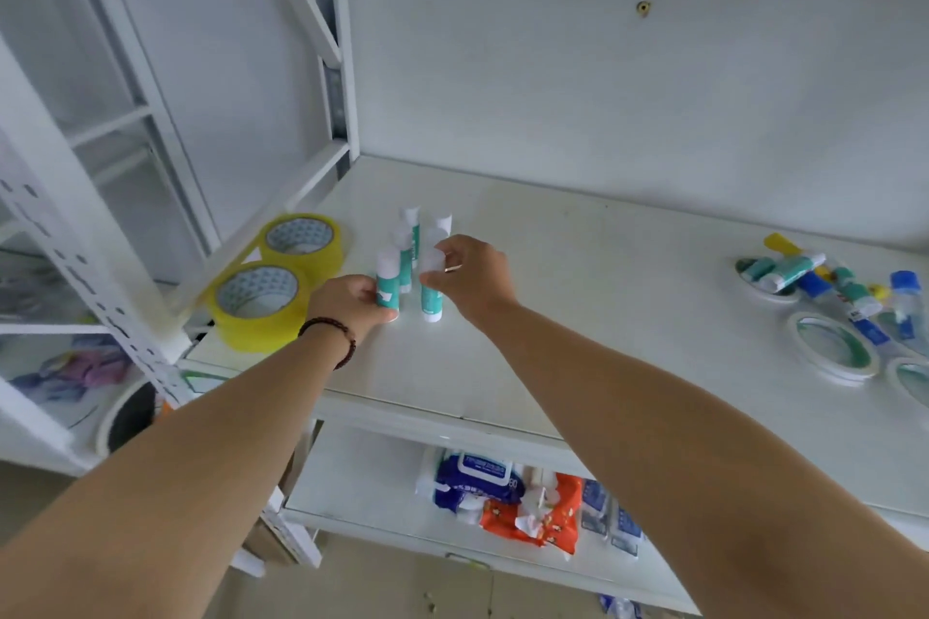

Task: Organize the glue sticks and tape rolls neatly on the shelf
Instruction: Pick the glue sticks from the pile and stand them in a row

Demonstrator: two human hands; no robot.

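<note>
Several teal-and-white glue sticks stand upright in a cluster on the white shelf (578,276). My left hand (352,302) grips the front left glue stick (388,284) near its base. My right hand (472,279) pinches the front right glue stick (432,299) by its white cap. Two more glue sticks (409,236) stand behind them. Two yellow tape rolls (261,302) lie flat at the shelf's left end. At the far right lie a heap of loose glue sticks (794,269) and white tape rolls (832,349).
A white perforated upright (85,266) and diagonal braces frame the shelf's left side. The lower shelf (362,478) holds wipe packets (477,480) and small packs. A wall closes the back. Another tape roll (128,412) sits low at the left.
</note>
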